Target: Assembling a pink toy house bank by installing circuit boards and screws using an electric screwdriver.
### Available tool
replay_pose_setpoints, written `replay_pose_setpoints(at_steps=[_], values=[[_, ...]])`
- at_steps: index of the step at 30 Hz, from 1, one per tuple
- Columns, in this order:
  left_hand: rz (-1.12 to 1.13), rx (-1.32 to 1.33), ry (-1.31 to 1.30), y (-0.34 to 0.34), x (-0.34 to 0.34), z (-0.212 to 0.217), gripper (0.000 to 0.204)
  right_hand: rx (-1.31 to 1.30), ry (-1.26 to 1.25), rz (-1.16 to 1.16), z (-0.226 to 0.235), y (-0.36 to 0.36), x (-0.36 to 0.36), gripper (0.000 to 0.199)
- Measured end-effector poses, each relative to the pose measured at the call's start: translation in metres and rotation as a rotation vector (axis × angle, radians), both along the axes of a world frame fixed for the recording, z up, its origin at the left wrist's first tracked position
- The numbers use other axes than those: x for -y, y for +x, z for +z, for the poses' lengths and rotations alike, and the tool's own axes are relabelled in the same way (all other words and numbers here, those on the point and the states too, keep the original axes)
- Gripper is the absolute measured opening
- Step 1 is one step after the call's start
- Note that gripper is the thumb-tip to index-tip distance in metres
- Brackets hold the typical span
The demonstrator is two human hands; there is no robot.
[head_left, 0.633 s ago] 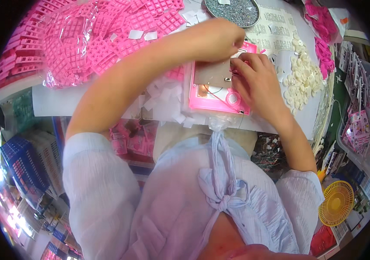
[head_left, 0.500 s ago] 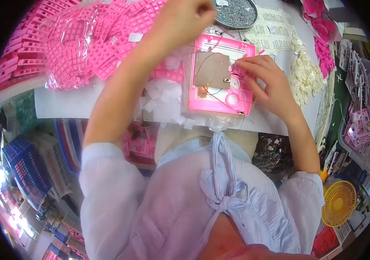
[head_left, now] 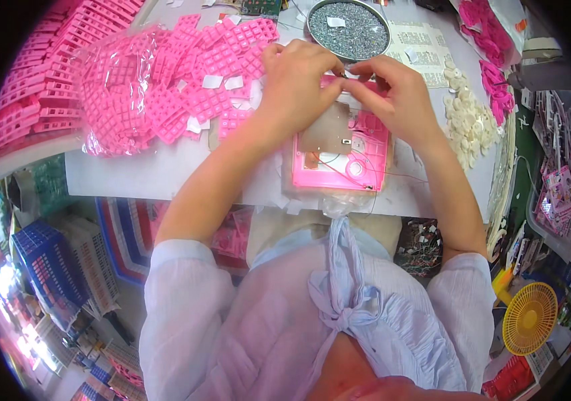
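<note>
A pink plastic housing (head_left: 303,179) lies on the white table in front of me. A flat grey-brown board (head_left: 325,130) rests in it, with thin wires running around it. At the housing's far edge, my left hand (head_left: 299,79) and my right hand (head_left: 395,93) meet with pinched fingertips. A small dark piece shows between the fingertips of both hands, too small to make out. My hands hide most of the far edge. Just beyond them stands a round metal dish (head_left: 350,30) full of small screws, a scrap of paper on top.
Pink grid-shaped plastic parts (head_left: 222,53) lie heaped on the left, some in a clear bag (head_left: 115,93). A pile of cream-coloured small parts (head_left: 470,120) sits to the right. Below stand a blue basket (head_left: 48,257) at left and a yellow basket (head_left: 530,319) at right.
My left hand has come down from near the screw dish to the housing's far edge. My right hand has moved up from the housing's right side to meet it.
</note>
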State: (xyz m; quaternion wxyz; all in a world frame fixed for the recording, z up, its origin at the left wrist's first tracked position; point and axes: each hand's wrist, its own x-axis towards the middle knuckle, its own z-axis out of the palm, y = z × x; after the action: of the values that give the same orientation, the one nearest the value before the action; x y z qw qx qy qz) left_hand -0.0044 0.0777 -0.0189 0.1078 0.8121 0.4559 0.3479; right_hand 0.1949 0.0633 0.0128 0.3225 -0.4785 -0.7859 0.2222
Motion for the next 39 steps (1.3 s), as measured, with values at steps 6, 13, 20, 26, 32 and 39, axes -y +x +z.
replay_pose_setpoints(at_steps=[6,13,20,26,32,39], values=[[-0.029,0.04,-0.07,-0.004,0.017,0.014,0.014,-0.089,-0.069,0.023,0.003,-0.005,-0.001,0.016],[-0.121,0.153,-0.205,-0.011,0.021,0.015,0.012,-0.116,0.094,0.13,-0.005,0.008,0.012,0.022],[-0.18,0.027,0.055,-0.015,0.024,0.014,0.01,0.133,0.251,0.148,0.007,0.012,0.026,0.043],[-0.21,-0.024,0.118,-0.014,0.038,0.026,0.012,0.142,0.31,0.078,0.002,0.022,-0.001,0.039],[-0.16,0.061,-0.13,-0.018,0.039,0.025,0.009,0.093,0.093,-0.276,-0.019,0.038,-0.12,0.03],[-0.034,0.098,-0.02,-0.02,0.031,0.022,0.008,-0.169,-0.177,0.287,0.027,0.01,-0.045,0.027]])
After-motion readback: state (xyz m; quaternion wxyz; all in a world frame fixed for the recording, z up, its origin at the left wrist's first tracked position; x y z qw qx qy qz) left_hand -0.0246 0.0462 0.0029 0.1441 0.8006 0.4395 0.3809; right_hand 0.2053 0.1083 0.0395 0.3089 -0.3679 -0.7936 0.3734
